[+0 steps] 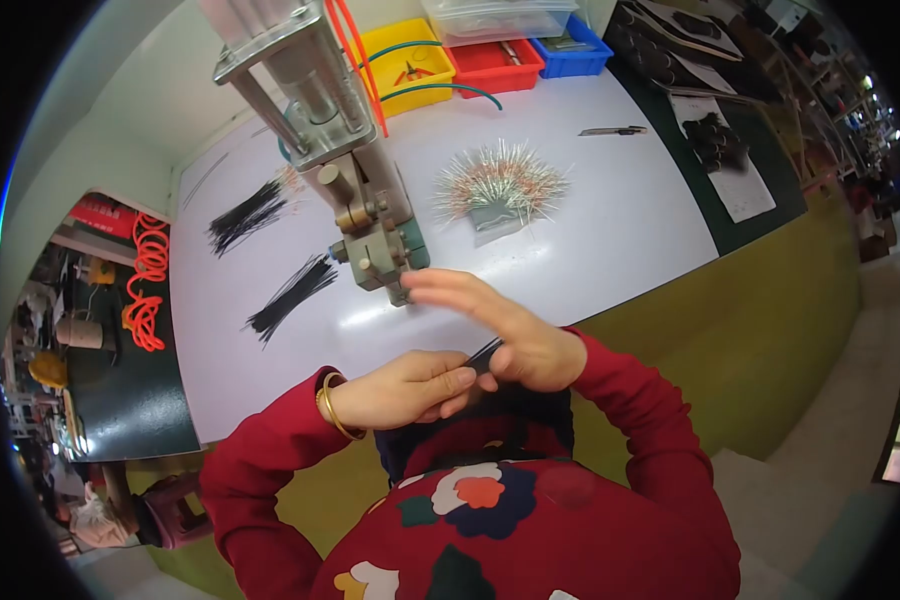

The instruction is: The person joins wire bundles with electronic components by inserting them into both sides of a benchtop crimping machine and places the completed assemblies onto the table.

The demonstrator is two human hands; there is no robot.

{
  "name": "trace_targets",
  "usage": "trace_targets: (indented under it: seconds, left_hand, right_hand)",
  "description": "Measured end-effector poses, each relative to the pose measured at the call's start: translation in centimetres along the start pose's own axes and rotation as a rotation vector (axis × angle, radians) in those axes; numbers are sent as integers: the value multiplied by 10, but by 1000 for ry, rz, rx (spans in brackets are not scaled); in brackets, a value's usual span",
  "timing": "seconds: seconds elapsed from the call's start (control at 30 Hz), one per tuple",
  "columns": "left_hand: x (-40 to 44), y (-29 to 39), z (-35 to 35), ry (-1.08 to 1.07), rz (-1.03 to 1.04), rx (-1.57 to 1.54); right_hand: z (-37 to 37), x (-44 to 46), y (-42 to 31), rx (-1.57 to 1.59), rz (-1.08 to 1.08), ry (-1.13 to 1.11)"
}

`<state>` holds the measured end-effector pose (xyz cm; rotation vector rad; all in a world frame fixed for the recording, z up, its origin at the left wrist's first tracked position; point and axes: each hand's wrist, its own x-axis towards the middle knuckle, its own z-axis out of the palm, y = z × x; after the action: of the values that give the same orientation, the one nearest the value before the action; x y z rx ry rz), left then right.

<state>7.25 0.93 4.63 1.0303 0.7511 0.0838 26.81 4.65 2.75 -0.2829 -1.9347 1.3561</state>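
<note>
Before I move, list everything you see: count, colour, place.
Table: one, white, centre
Machine: one, grey, left of centre
Strand bundles: two, black, left of machine
Pale strands: one fan, silvery with orange, right of machine
Yellow bin, red bin, blue bin: one each, table's far side
Clear container: one, translucent, above red bin
Tubes: several, teal and orange, by machine
Cutter: one, dark, table's right
Coiled hose: one, orange-red, left side
Papers: count unclear, white, right
Background clutter: uncountable, mixed, both edges
Dark piece: one, black, between hands
Patterned top: one, mostly red, bottom
Left hand: one, bare, fingers holding dark piece
Right hand: one, bare, fingers extended near machine
</note>
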Motion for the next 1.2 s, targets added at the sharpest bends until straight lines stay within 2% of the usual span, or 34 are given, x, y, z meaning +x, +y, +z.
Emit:
trace_targets:
  seconds: [0.1,0.27,0.4,0.53,0.6,0.63,0.7,0.73,0.8,0.83,0.9,0.93,1.0,1.03,1.07,1.13,1.17,1.2]
  left_hand:
    - [2,4,3,-1,3,-40]
    - [16,7,8,-6,-21,8]
    - [20,2,7,43,38,87]
    - [12,5,2,41,116,87]
    - [7,4,1,74,141,137]
    - [7,4,0,89,165,196]
    - [8,2,-1,107,193,246]
    - [7,-2,-3,199,252,392]
    - [6,-6,-7,382,365,691]
    - [7,-6,-5,385,367,686]
    - [11,-6,8,661,474,715]
    - [11,-7,12,799,526,726]
    - [15,-25,14,838,576,631]
    - [19,-35,12,873,624,538]
    - [22,-41,8,905,673,443]
    - [22,-43,2,916,711,494]
    - [20,-45,-2,942,748,545]
    - [17,-47,-7,970,785,597]
  right_hand:
    - [-24,-4,-2,23,-52,255]
    - [5,-4,6,-110,-111,39]
    - [1,-11,5,-85,-99,146]
    - [0,-22,5,-219,-119,270]
    - [8,-37,6,-590,116,182]
    - [14,-38,10,-588,114,173]
    - [32,-35,23,-532,-15,351]
    - [38,-33,26,-500,-78,440]
    - [43,-27,30,-569,-107,476]
    - [45,-25,32,-641,-136,518]
    - [52,-22,35,-714,-160,553]
    - [60,-23,38,-551,-84,612]
    - [69,-23,42,-223,67,732]
    - [68,-20,40,-229,68,737]
    - [65,-17,35,-1,177,697]
    - [62,-13,26,460,393,599]
    - [53,-15,28,454,395,605]
    - [34,-17,31,236,451,535]
